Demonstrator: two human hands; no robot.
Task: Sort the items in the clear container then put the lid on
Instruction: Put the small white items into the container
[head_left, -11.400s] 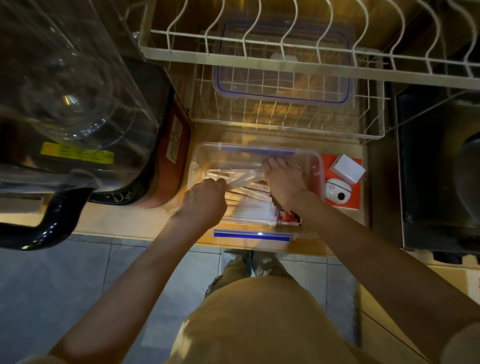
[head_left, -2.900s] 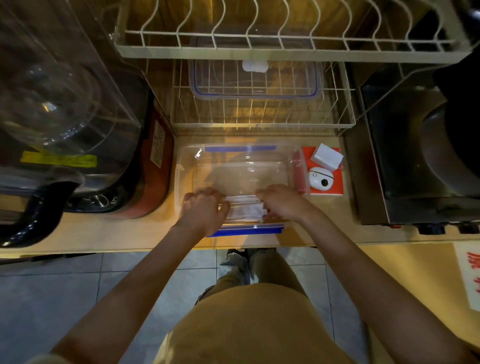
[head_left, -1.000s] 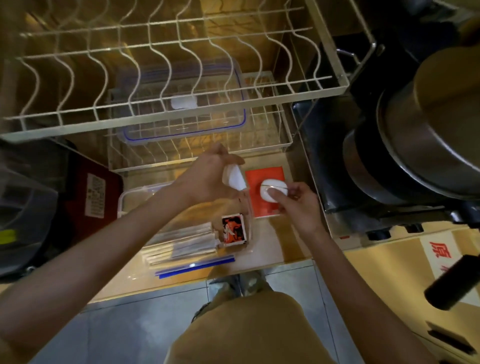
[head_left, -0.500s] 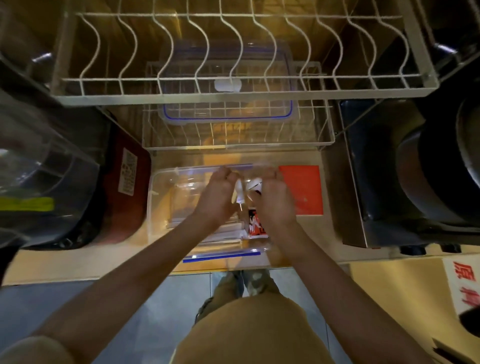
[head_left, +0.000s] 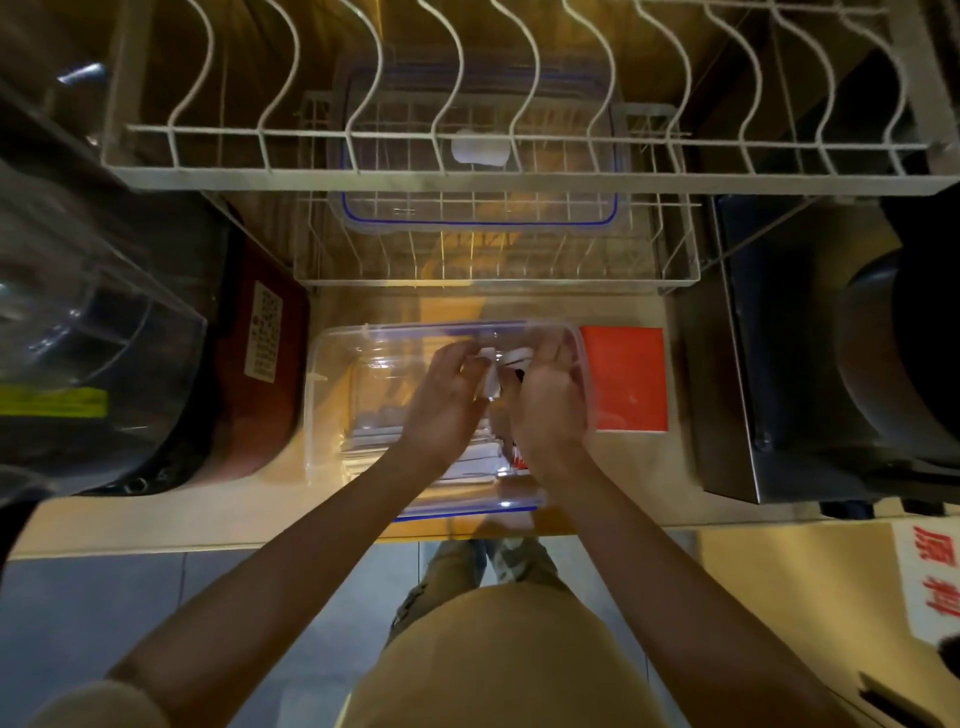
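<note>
We see the white wire dish rack (head_left: 519, 176) standing far from us, and the clear rectangular lid with the blue seal (head_left: 480, 208) waits on its lower shelf, probably kept aside until the sorting is finished. Nearer, the clear plastic container (head_left: 332, 415) rests at the counter edge for easy reach. Inside it, our left hand (head_left: 447, 400) and right hand (head_left: 550, 405) curl together around small white items (head_left: 491, 371), seemingly to place them beside the flat white packets (head_left: 374, 449).

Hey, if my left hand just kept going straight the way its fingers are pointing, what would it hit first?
Probably the small white item that both hands are holding, right at the left hand's fingertips. Past that, the far wall of the clear container. Depth is hard to judge from above, so that is a best guess.
</note>
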